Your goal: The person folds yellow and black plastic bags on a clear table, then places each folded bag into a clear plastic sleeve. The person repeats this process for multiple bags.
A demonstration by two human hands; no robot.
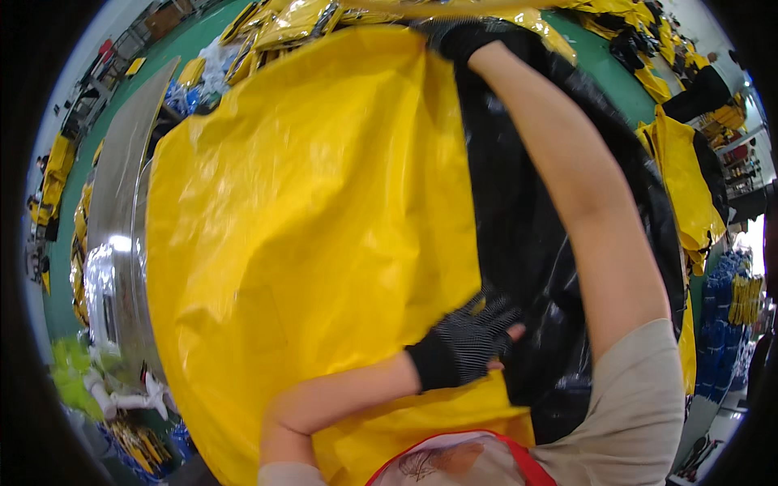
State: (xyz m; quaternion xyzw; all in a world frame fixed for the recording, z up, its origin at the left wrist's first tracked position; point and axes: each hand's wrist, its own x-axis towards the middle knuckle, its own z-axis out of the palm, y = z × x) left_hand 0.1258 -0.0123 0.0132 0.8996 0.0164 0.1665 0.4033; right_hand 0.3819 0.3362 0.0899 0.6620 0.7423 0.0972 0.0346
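A large glossy yellow plastic sheet (308, 178) spreads in front of me, wrinkled and slightly raised. Along its right side lies a black sheet (519, 202) of similar shiny material, and the two meet in a nearly straight line. My left hand (470, 340), in a black ribbed glove with bare fingertips, rests on this line near my body, fingers stretched out and lying flat. My right arm reaches across the black sheet. At the far edge, my right hand (462, 39) in a dark glove touches the corner where yellow and black meet; its fingers blend into the black.
Folded yellow pieces (284, 36) are piled beyond the sheet. A grey metal surface (121, 186) stands at the left, near a bright green and white object (89, 389). More yellow pieces (685, 178) hang at the right. Another person (709, 89) is at the far right.
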